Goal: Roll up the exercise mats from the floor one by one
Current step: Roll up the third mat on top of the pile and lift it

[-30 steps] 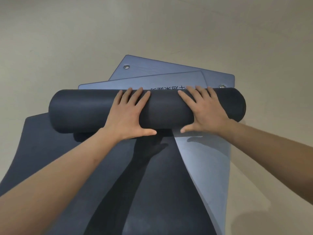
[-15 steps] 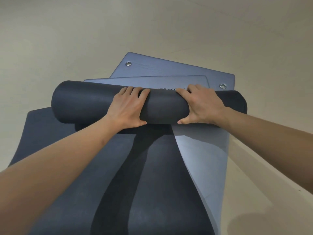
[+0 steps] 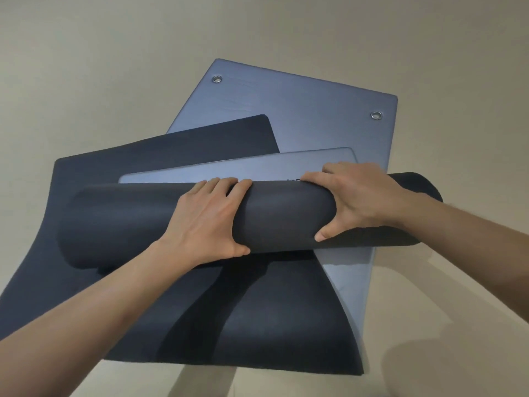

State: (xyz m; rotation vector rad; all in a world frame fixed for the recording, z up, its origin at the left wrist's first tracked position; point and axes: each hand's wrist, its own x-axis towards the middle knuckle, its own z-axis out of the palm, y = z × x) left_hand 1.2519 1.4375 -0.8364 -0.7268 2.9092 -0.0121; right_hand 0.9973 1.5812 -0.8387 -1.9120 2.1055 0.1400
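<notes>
Since half a second ago your view has pulled back, and more of the pile shows beyond the dark roll (image 3: 286, 216). That roll is a thick, matte charcoal cylinder, tightly wound, lying crosswise on top of the stack right in front of you. Your left hand (image 3: 206, 222) wraps it near the middle, fingers hooked over the far side and thumb tucked under the near side. Your right hand (image 3: 360, 196) clamps it the same way toward the right end.

Count them: one roll, and three flat mats under it. First is a flat dark mat (image 3: 272, 325), spread from your near edge out past the roll on the left. Next is a small blue-grey mat (image 3: 257, 167) with a rounded corner. Its lettering is mostly hidden by your fingers. Farthest back is a large blue-grey mat (image 3: 286, 110) with two metal eyelets (image 3: 217, 79), one at each far corner.

I can't tell whether the roll's tail is free of the dark sheet below. All around is plain beige floor (image 3: 114, 67), and your arms throw shadows across the dark mat.
</notes>
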